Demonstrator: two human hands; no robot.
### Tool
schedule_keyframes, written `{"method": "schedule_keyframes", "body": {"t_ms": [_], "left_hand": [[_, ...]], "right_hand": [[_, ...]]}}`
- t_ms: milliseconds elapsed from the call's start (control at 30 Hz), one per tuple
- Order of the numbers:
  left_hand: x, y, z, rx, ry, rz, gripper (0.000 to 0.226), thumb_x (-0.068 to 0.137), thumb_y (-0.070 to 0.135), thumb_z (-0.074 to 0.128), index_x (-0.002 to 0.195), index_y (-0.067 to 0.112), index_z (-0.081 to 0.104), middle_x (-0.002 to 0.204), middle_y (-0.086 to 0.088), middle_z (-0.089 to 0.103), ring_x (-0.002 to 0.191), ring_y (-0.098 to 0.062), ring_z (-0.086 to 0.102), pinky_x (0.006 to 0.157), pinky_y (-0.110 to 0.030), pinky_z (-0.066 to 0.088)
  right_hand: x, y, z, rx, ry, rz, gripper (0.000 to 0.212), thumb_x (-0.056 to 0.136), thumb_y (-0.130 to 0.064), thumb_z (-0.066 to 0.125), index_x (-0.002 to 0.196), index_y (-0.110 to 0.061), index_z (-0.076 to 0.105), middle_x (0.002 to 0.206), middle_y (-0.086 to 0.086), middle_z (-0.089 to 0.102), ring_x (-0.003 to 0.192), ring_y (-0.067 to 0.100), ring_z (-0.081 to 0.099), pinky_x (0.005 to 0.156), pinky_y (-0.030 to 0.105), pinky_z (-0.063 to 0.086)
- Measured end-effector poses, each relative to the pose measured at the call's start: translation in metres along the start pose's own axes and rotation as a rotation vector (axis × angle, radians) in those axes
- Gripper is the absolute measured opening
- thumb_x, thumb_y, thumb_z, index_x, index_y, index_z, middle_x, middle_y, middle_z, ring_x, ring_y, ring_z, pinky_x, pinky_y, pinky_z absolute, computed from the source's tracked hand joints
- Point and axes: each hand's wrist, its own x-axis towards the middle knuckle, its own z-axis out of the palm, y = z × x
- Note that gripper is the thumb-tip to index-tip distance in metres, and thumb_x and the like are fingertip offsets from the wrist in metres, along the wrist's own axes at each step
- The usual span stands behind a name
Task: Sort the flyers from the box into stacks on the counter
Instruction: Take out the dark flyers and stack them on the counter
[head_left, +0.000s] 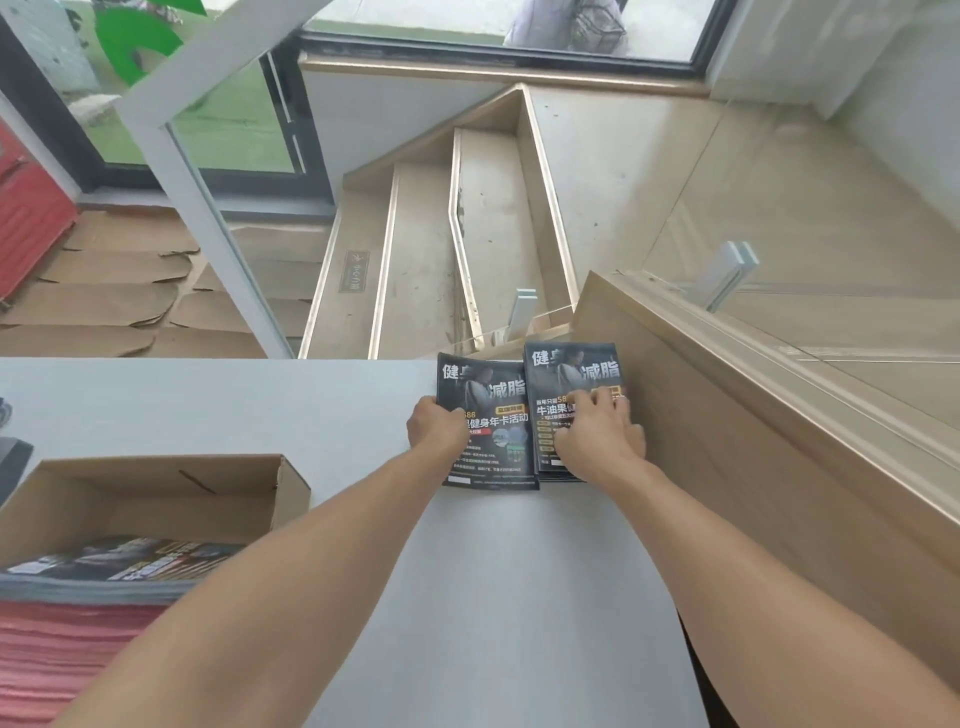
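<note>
— On the counter (311, 405), where are the flyers?
— Two dark stacks, side by side. Left hand (434, 428) grips the left stack (493, 415); right hand (597, 436) presses flat on the right stack (566, 374). More lie in the box (156, 499).

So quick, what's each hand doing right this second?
Left hand: grips the left edge of the left dark printed flyer stack.
Right hand: open, fingers pressing flat on the right dark printed flyer stack.
</note>
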Motion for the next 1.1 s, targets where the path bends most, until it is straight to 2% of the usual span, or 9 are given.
{"method": "schedule_keyframes", "body": {"t_ms": [133,200,333,533,600,733,867,1000,1100], "left_hand": [[-0.019,0.001,0.001,0.221,0.062,0.197,0.063,0.097,0.029,0.061,0.152,0.013,0.036,0.157,-0.008,0.033,0.144,-0.028,0.03,0.117,-0.041,0.031],[-0.037,0.005,0.01,0.114,-0.057,0.295,0.057,0.099,0.021,0.057,0.153,0.018,0.038,0.157,-0.003,0.037,0.141,-0.021,0.036,0.114,-0.036,0.032],[-0.07,0.014,0.031,-0.212,-0.445,0.104,0.048,0.104,0.029,0.05,0.151,0.021,0.042,0.151,0.001,0.047,0.131,-0.018,0.048,0.111,-0.035,0.038],[-0.082,0.012,0.014,-0.218,-0.48,0.164,0.055,0.105,0.035,0.049,0.157,0.025,0.033,0.158,0.004,0.038,0.144,-0.017,0.038,0.113,-0.034,0.031],[-0.083,0.011,-0.009,-0.223,-0.409,0.237,0.052,0.105,0.034,0.05,0.155,0.026,0.037,0.156,0.007,0.042,0.142,-0.014,0.04,0.108,-0.026,0.036],[-0.089,-0.005,-0.085,-0.296,-0.143,0.405,0.033,0.104,0.026,0.054,0.136,0.023,0.057,0.13,0.015,0.06,0.121,-0.002,0.054,0.085,-0.006,0.037],[-0.088,-0.054,-0.177,-0.261,0.21,0.463,0.023,0.102,0.023,0.056,0.123,0.027,0.065,0.12,0.015,0.066,0.115,-0.006,0.059,0.098,-0.024,0.045],[-0.092,-0.121,-0.263,-0.066,0.513,0.418,0.024,0.103,0.025,0.05,0.122,0.027,0.063,0.12,0.011,0.065,0.117,-0.01,0.056,0.104,-0.035,0.046],[-0.098,-0.163,-0.3,0.037,0.591,0.343,0.025,0.104,0.024,0.045,0.123,0.025,0.062,0.125,0.008,0.061,0.124,-0.012,0.05,0.109,-0.04,0.041]], "right_hand": [[-0.001,0.0,0.0,0.01,0.008,0.001,0.053,0.093,-0.026,0.049,0.146,-0.023,0.041,0.148,0.006,0.038,0.137,0.03,0.032,0.106,0.049,0.039],[0.001,0.002,-0.002,0.019,0.0,0.004,0.053,0.094,-0.025,0.049,0.147,-0.024,0.041,0.149,0.007,0.038,0.138,0.03,0.031,0.107,0.049,0.038],[0.002,0.005,-0.007,0.032,-0.003,-0.002,0.053,0.096,-0.027,0.052,0.148,-0.026,0.043,0.148,0.006,0.039,0.141,0.029,0.029,0.108,0.048,0.038],[-0.001,0.0,-0.011,0.048,0.014,0.025,0.053,0.094,-0.025,0.055,0.146,-0.025,0.046,0.148,0.006,0.042,0.141,0.029,0.032,0.11,0.046,0.036],[-0.005,-0.012,-0.013,0.087,0.111,-0.016,0.049,0.095,-0.023,0.056,0.143,-0.024,0.049,0.145,0.006,0.047,0.137,0.028,0.037,0.109,0.044,0.036],[-0.021,-0.077,-0.004,0.342,0.246,-0.304,0.031,0.096,-0.024,0.059,0.126,-0.025,0.064,0.132,0.003,0.059,0.127,0.025,0.049,0.104,0.045,0.044],[-0.074,-0.173,0.02,0.571,0.209,-0.649,0.023,0.096,-0.021,0.06,0.117,-0.027,0.068,0.12,-0.008,0.062,0.117,0.016,0.055,0.099,0.038,0.046],[-0.136,-0.244,0.041,0.547,-0.029,-0.939,0.021,0.098,-0.04,0.06,0.116,-0.031,0.068,0.112,-0.015,0.062,0.106,0.006,0.056,0.092,0.029,0.048],[-0.167,-0.275,0.053,0.322,-0.279,-1.039,0.035,0.094,-0.059,0.059,0.117,-0.033,0.068,0.111,-0.016,0.064,0.096,0.003,0.058,0.086,0.031,0.052]]}}
